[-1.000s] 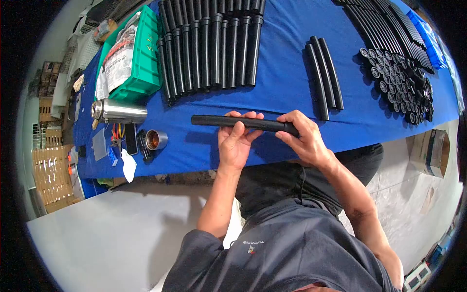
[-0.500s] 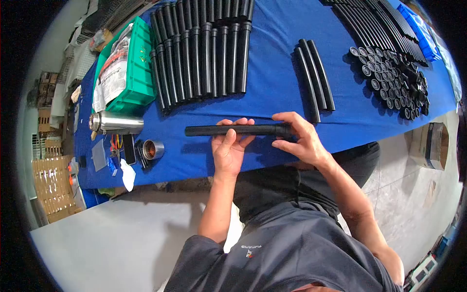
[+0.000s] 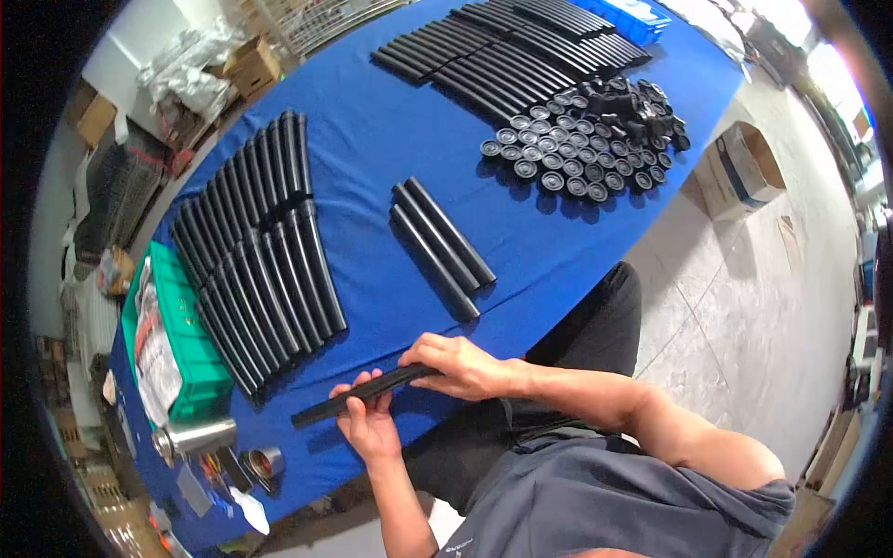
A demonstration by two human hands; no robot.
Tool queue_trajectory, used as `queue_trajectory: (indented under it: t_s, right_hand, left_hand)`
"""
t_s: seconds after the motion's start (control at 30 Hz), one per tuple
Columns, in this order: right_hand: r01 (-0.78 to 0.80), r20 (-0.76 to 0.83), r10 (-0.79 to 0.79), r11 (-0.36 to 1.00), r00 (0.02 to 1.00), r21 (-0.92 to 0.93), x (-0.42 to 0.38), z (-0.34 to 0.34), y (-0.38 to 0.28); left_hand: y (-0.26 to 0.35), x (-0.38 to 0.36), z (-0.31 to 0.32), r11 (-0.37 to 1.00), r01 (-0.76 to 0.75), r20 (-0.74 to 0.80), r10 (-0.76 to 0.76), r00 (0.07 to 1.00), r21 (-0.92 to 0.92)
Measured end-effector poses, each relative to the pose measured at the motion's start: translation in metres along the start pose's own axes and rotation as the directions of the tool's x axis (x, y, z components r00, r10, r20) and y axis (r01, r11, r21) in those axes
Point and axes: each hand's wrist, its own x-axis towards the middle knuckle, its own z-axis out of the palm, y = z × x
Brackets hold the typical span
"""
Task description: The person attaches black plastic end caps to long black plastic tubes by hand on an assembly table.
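Note:
I hold a long black tube [image 3: 326, 405] low over the near edge of the blue table [image 3: 372, 149]. My left hand [image 3: 367, 418] grips the tube near its middle from below. My right hand [image 3: 458, 365] is closed over the tube's right end. The tube's free left end points toward the row of finished black tubes [image 3: 256, 256]. Three short black tubes [image 3: 437, 244] lie just beyond my right hand.
A heap of black round caps [image 3: 586, 139] and a bank of long black rods [image 3: 512, 51] lie at the far right. A green bin [image 3: 172, 367] with a plastic bag, a steel flask [image 3: 195, 437] and a small metal cup [image 3: 265, 461] sit left. A cardboard box [image 3: 739, 172] stands on the floor.
The view has swung right and tilted, so the table now runs diagonally. Both hands still hold the tube, which now sits nearer the table's edge and slopes down to the left.

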Motion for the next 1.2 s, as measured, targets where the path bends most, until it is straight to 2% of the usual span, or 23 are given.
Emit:
queue_trajectory:
  t_s: [0.17, 0.3, 0.4, 0.43, 0.53, 0.57, 0.63, 0.7, 0.73, 0.77, 0.87, 0.9, 1.2]
  right_hand:
    - [0.029, -0.004, -0.029, 0.999, 1.000, -0.025, 0.000, 0.001, -0.001]
    - [0.132, -0.042, -0.138, 0.984, 0.990, -0.120, -0.002, 0.004, 0.002]
    - [0.077, -0.002, -0.078, 0.993, 0.997, -0.086, -0.005, 0.002, -0.004]
    - [-0.002, 0.038, 0.004, 0.999, 0.999, -0.050, -0.005, -0.001, -0.007]
    - [-0.095, 0.048, 0.091, 0.993, 0.995, 0.070, -0.005, -0.004, -0.009]
    - [-0.253, 0.126, 0.240, 0.962, 0.963, 0.099, -0.005, -0.005, -0.012]
    - [-0.552, 0.289, 0.504, 0.826, 0.814, 0.116, -0.001, -0.012, -0.026]
    - [-0.231, 0.108, 0.227, 0.973, 0.968, 0.025, -0.007, -0.006, -0.028]
    - [-0.061, 0.031, 0.063, 0.997, 0.998, -0.044, -0.008, -0.004, -0.029]
    - [0.110, 0.022, -0.108, 0.982, 0.994, -0.151, -0.008, -0.004, -0.028]
    - [0.108, 0.079, -0.094, 0.977, 0.992, -0.186, -0.012, 0.001, -0.024]
    - [0.133, 0.027, -0.130, 0.979, 0.991, -0.155, -0.011, 0.002, -0.025]
    - [0.081, -0.015, -0.084, 0.983, 0.996, -0.162, -0.009, 0.007, -0.024]
  left_hand:
    - [0.003, -0.001, -0.003, 1.000, -0.003, 0.017, 0.003, 1.000, 0.010]
    - [0.004, 0.000, -0.004, 0.999, 0.020, 0.033, -0.019, 0.999, -0.025]
    - [0.006, 0.001, -0.008, 0.997, 0.044, 0.074, -0.039, 0.997, -0.062]
    - [0.007, 0.000, -0.005, 0.996, 0.040, 0.091, -0.033, 0.995, -0.074]
    - [0.004, -0.001, -0.005, 0.995, 0.008, 0.140, 0.006, 0.990, -0.101]
    - [0.003, -0.001, -0.006, 0.994, -0.006, 0.154, 0.023, 0.988, -0.108]
    - [0.006, -0.001, -0.003, 0.994, 0.042, 0.135, -0.028, 0.990, -0.105]
    - [0.006, -0.002, -0.006, 0.990, 0.073, 0.122, -0.058, 0.991, -0.118]
    - [0.003, -0.001, -0.012, 0.988, 0.079, 0.120, -0.063, 0.991, -0.132]
    - [0.002, 0.000, -0.017, 0.986, 0.085, 0.119, -0.068, 0.991, -0.146]
    - [0.003, -0.001, -0.019, 0.968, 0.121, 0.118, -0.097, 0.988, -0.220]
    - [0.003, -0.001, -0.018, 0.972, 0.110, 0.113, -0.088, 0.990, -0.206]
    - [-0.001, -0.001, -0.013, 0.983, 0.062, 0.085, -0.048, 0.995, -0.174]
